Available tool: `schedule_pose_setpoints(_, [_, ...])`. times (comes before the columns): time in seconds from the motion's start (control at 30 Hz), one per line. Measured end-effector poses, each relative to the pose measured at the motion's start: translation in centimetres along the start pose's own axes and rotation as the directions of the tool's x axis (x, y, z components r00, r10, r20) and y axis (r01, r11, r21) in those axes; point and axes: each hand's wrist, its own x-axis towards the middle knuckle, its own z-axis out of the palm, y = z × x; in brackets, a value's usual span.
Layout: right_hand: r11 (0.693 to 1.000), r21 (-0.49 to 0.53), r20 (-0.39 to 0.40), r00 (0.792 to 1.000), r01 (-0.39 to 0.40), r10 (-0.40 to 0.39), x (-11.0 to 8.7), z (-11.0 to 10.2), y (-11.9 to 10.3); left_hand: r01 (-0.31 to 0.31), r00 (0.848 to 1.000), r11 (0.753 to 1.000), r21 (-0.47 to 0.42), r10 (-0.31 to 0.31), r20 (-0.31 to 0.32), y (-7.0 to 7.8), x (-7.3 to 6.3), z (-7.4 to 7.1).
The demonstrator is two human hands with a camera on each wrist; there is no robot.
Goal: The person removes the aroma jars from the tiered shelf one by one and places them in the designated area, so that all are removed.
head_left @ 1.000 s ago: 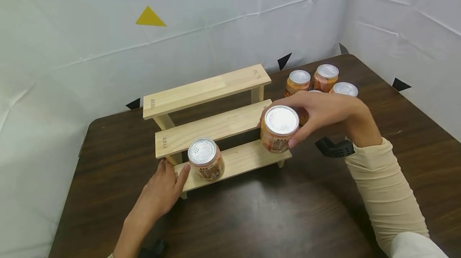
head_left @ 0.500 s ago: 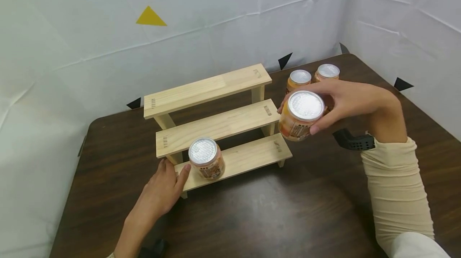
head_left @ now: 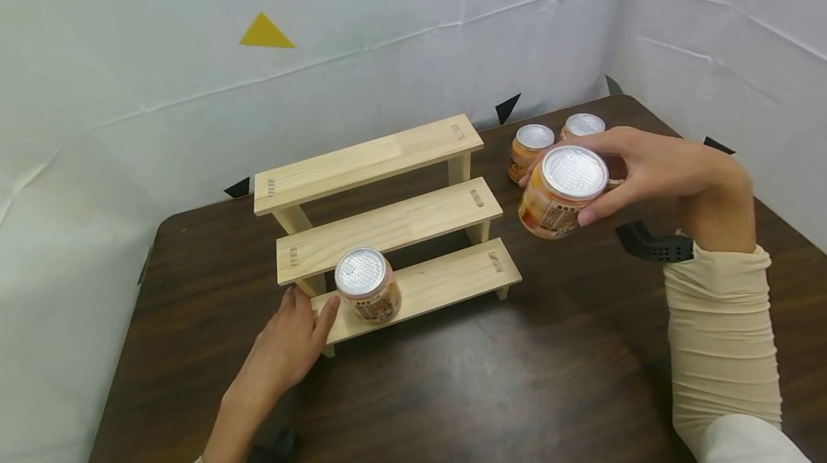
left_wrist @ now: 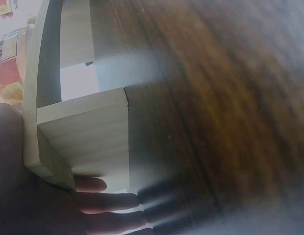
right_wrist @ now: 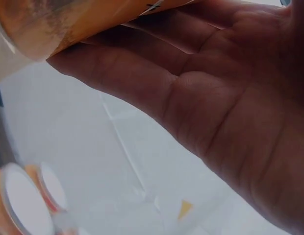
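Note:
A three-step wooden display rack (head_left: 388,215) stands on the table. On the left part of its lowest step sits an orange-labelled can (head_left: 368,285) with a silver lid. My left hand (head_left: 284,341) grips the left end of that step, thumb on top near the can. In the left wrist view, the fingers (left_wrist: 110,201) reach past the step's leg. My right hand (head_left: 652,169) holds a second such can (head_left: 562,194) in the air, right of the rack and slightly tilted. Part of this can also shows in the right wrist view, against my fingers.
Behind my right hand, two more cans stand on the table, one orange can (head_left: 531,151) and another can (head_left: 583,124) partly covered by the hand. White sheets (head_left: 388,32) hang along the back and right of the dark wooden table (head_left: 452,391).
My right hand has carried its can away from the lowest step's right end, rightward and toward the back. The left hand and the can on the step stay where they were.

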Motion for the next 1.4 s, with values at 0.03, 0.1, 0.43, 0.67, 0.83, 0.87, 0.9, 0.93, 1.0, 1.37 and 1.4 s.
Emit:
schedule_pose_setpoints(0.03, [1.000,0.003,-0.021,0.999,-0.029,0.029,-0.4,-0.1,0.2,0.005,1.000,1.000,0.000,-0.005,0.009,0.2,0.0,-0.1])
schedule_pose_setpoints(0.1, [0.996,0.026,-0.064,0.994,-0.089,0.091,-1.3,-0.4,0.6,0.014,0.999,1.000,0.000,-0.014,0.034,0.8,-0.3,-0.6])
schedule_pose_setpoints(0.43, [0.986,0.024,-0.097,0.981,-0.167,0.169,-3.5,-1.5,2.1,-0.012,1.000,1.000,0.004,0.012,-0.010,0.3,-0.3,-0.6])
schedule_pose_setpoints(0.67, [0.976,0.040,-0.071,0.974,-0.213,0.215,-4.6,-1.8,3.4,0.007,1.000,1.000,0.004,-0.007,0.029,0.6,-0.8,-1.1])
schedule_pose_setpoints(0.83, [0.971,0.037,-0.089,0.967,-0.237,0.239,-5.0,-2.0,4.3,0.013,0.999,1.000,0.010,-0.013,0.036,0.7,-0.8,-1.2])
schedule_pose_setpoints(0.87, [0.968,0.050,-0.088,0.965,-0.245,0.249,-5.1,-2.0,4.5,0.011,0.999,1.000,0.009,-0.011,0.034,0.7,-0.8,-1.2])
schedule_pose_setpoints(0.9, [0.966,0.057,-0.090,0.963,-0.251,0.256,-5.3,-2.0,4.8,0.010,0.999,1.000,0.007,-0.010,0.033,0.7,-0.8,-1.2])
schedule_pose_setpoints(0.93, [0.964,0.069,-0.088,0.961,-0.258,0.263,-5.6,-2.1,5.0,0.007,0.999,1.000,0.006,-0.007,0.031,0.6,-0.8,-1.2])
schedule_pose_setpoints(1.0, [0.958,0.071,-0.085,0.955,-0.280,0.285,-6.0,-2.2,5.5,0.001,1.000,1.000,0.004,-0.001,0.018,0.4,-0.7,-1.1])
schedule_pose_setpoints(1.37, [0.921,-0.008,0.026,0.920,-0.390,0.390,-6.2,-2.2,8.4,0.024,0.999,1.000,-0.004,-0.024,0.033,0.1,-0.8,-1.4])
schedule_pose_setpoints(1.4, [0.924,0.011,0.037,0.923,-0.383,0.382,-6.1,-2.1,8.7,0.023,0.999,1.000,-0.001,-0.023,0.040,0.2,-0.8,-1.5])
